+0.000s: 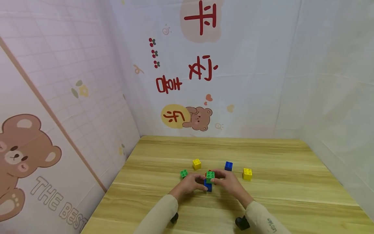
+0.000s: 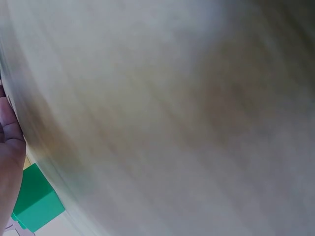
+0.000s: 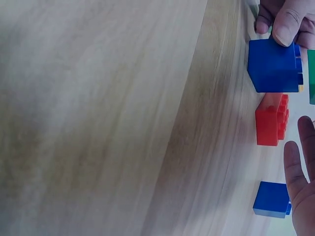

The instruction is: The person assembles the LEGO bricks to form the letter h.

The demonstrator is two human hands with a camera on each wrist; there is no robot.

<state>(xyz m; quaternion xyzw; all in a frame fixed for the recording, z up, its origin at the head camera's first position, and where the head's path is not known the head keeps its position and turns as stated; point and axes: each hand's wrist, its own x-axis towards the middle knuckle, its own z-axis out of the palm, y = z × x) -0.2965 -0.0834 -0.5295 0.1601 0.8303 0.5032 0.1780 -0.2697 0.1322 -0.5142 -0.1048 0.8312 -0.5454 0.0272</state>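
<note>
Near the middle of the table, my left hand (image 1: pixel 189 183) pinches a blue toy brick (image 1: pixel 208 186) at its side. The thumb presses on this blue brick (image 3: pixel 273 68) in the right wrist view. My right hand (image 1: pixel 229 182) holds a green brick (image 1: pixel 210 176) between thumb and fingers, just above the blue one. Whether the two bricks touch, I cannot tell. Behind them a red brick (image 3: pixel 268 120) sits on the table, mostly hidden in the head view. Only part of my left hand (image 2: pixel 10 142) shows in the left wrist view.
Another green brick (image 1: pixel 184 174) lies left of the hands. Farther back are a yellow brick (image 1: pixel 197 164) and a second blue brick (image 1: pixel 229 166). One more yellow brick (image 1: pixel 247 174) stands to the right. Cloth walls border the wooden table (image 1: pixel 163 146).
</note>
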